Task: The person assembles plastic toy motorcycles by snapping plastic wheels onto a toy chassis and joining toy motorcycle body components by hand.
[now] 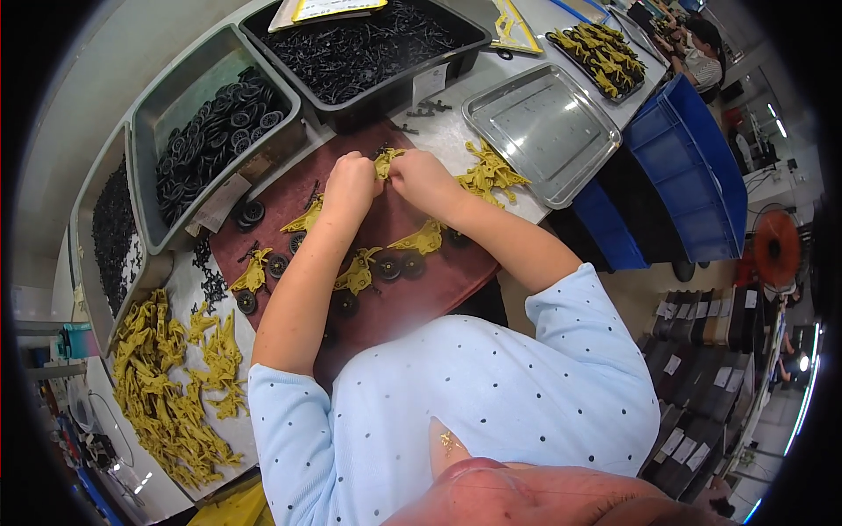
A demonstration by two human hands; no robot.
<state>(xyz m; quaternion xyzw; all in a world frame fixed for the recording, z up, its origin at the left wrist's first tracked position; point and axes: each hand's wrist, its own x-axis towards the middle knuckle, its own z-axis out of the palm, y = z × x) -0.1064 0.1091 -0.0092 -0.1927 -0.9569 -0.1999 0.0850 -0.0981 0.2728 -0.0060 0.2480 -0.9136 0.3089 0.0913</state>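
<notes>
Over the dark red mat (438, 285), my left hand (353, 182) and my right hand (425, 181) meet with fingers pinched on one yellow plastic toy motorcycle body (387, 159). My fingers cover much of it. Nearer to me on the mat lie several more yellow bodies, among them one with black wheels (358, 273) by my left forearm and another body (421, 238) between my arms. Loose black toy wheels (388, 268) rest beside them. Beyond my right wrist is a small heap of yellow bodies (491, 174).
A grey bin of black wheels (294, 107) and a bin of small black parts (481, 39) stand at the back. A metal tray (605, 140) sits right, near a tray of yellow pieces (601, 57). Yellow bodies (162, 394) pile at left. Blue crates (693, 167) stand right.
</notes>
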